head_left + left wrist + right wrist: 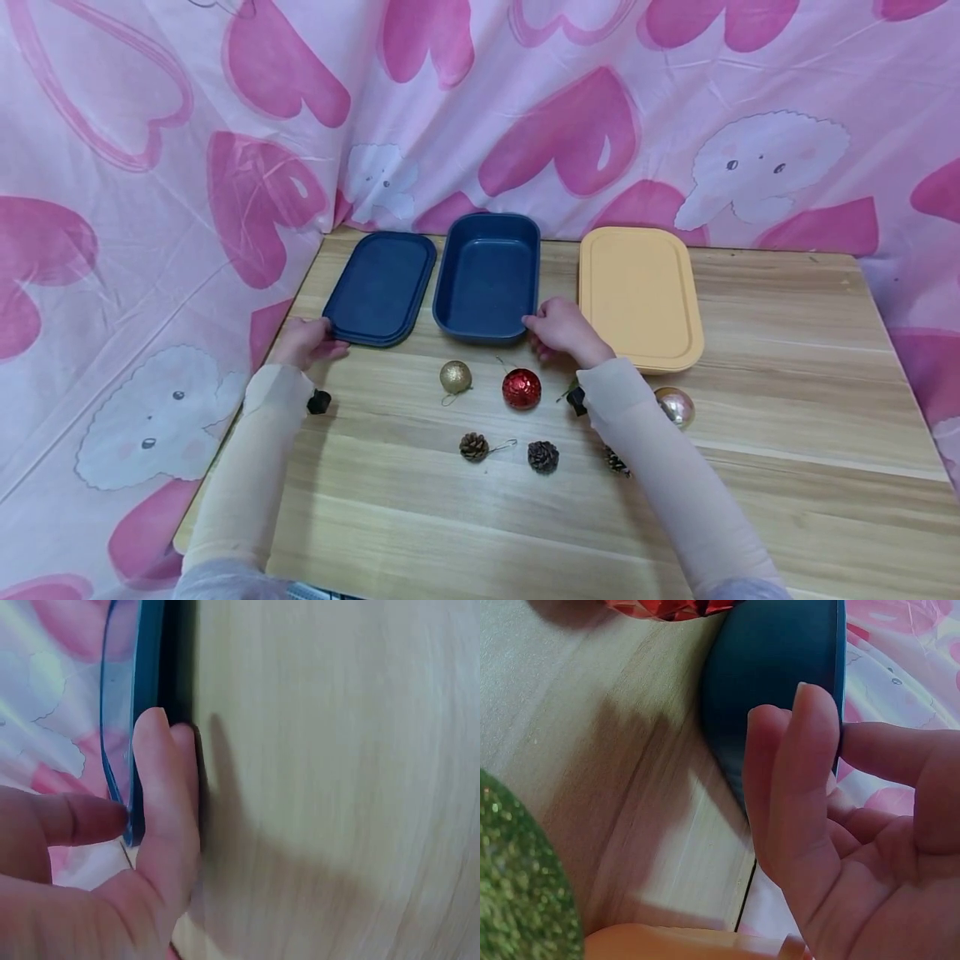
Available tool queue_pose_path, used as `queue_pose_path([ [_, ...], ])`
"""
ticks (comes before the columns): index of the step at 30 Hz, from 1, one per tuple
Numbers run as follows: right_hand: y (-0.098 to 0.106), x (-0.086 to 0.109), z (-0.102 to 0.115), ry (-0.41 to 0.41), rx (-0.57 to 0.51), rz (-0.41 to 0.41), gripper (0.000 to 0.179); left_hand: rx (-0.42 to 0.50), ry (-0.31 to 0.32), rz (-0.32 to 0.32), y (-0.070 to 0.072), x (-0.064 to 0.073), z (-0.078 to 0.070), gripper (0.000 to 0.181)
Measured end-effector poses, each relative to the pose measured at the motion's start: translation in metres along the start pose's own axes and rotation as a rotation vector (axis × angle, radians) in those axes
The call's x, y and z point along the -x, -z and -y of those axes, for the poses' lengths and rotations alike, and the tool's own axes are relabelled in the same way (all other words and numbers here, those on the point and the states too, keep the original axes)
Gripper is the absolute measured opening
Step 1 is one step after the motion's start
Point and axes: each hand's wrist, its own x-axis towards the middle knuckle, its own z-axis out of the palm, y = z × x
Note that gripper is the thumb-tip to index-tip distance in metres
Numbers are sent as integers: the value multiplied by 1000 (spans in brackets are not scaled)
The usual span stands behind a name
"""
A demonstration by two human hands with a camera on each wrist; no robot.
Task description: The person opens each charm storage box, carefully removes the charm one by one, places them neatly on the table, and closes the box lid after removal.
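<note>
A dark blue rectangular lid (381, 283) lies flat at the left of the wooden table. My left hand (303, 342) pinches its near left corner, with the thumb (86, 819) on the upper side and the fingers beneath the edge. Beside the lid stands an open dark blue box (487, 332) with nothing inside. At its near right corner my right hand (567, 330) pinches the rim, the thumb (881, 754) over the edge and the other fingers against the outer wall.
A yellow-lidded box (641, 296) stands right of the blue one. Nearer lie a gold ball (455, 377), a red ball (521, 389), a pink shiny ball (676, 407), pine cones (543, 457) and a green glitter ball (521, 877). Heart-patterned cloth (558, 137) hangs behind.
</note>
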Motion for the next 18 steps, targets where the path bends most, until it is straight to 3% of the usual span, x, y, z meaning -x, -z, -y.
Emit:
queue_pose_path([
  [3, 0, -1, -1, 0, -6, 2, 30, 86, 39, 18, -1, 1, -2, 10],
  [8, 0, -1, -1, -1, -10, 7, 30, 215, 85, 55, 0, 1, -4, 14],
  [18, 1, -1, -1, 2, 16, 16, 33, 415, 94, 141, -2, -3, -2, 16],
])
